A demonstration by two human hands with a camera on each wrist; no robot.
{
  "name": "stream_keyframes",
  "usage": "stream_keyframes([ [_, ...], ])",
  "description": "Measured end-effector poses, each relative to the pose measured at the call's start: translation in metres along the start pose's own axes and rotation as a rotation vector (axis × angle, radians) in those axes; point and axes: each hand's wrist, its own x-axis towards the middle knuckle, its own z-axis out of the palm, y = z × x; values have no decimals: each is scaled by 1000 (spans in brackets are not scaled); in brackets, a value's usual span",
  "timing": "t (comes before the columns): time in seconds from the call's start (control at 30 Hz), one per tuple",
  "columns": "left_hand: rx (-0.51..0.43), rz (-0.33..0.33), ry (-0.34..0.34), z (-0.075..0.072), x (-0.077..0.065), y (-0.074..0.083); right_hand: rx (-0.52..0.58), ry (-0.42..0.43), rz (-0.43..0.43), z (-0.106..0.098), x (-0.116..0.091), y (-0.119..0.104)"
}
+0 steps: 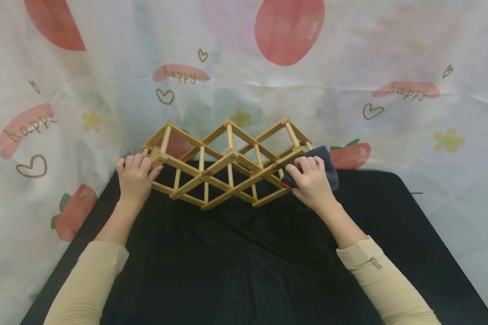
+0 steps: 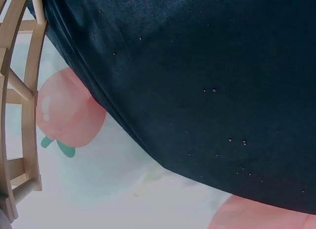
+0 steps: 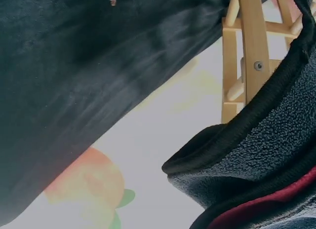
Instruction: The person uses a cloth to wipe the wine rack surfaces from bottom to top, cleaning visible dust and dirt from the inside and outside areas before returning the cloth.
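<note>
A folding wooden wine rack (image 1: 232, 156), made of crossed slats joined by round dowels, spans the space between the two hands. My left hand (image 1: 135, 178) grips its left end. At the other end my right hand (image 1: 311, 183) holds a dark grey-blue cloth (image 1: 329, 164) against the slats. The right wrist view shows the cloth (image 3: 266, 145) up close, fuzzy, with black edging and a red strip, beside a slat (image 3: 254, 36) with a metal rivet. Part of the rack (image 2: 28, 125) shows at the left of the left wrist view; neither wrist view shows fingers.
Under the rack is a table with a black cover (image 1: 244, 271), wrinkled in front and dotted with small specks. Behind and along the sides hangs a pale curtain (image 1: 244, 45) printed with fruit, hearts and "happy". The rack stands near the table's back edge.
</note>
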Motion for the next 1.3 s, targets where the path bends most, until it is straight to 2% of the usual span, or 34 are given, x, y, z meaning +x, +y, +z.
stream_keyframes([
  [0.13,-21,-14,-5,-1,-1,-1,-20,-20,-20,1,1,-1],
  [0.33,-24,2,3,3,-1,0,-79,-106,69,4,-21,7],
  [0.47,-23,13,7,4,0,0,-92,-119,101,5,-30,13],
  [0.57,-19,10,5,3,0,0,-69,-89,73,2,-21,10],
  [0.67,-12,4,2,1,0,0,-43,-60,28,-2,-2,2],
  [0.77,-12,1,4,0,1,1,-35,-70,-2,-5,8,-2],
  [0.83,-12,1,6,0,1,2,-43,-83,9,-3,4,0],
  [1.1,-14,11,24,2,0,1,-107,-136,105,5,-32,17],
  [1.17,-13,10,26,2,1,1,-100,-128,114,5,-31,18],
  [1.3,-11,8,19,1,1,0,-66,-92,98,3,-16,12],
])
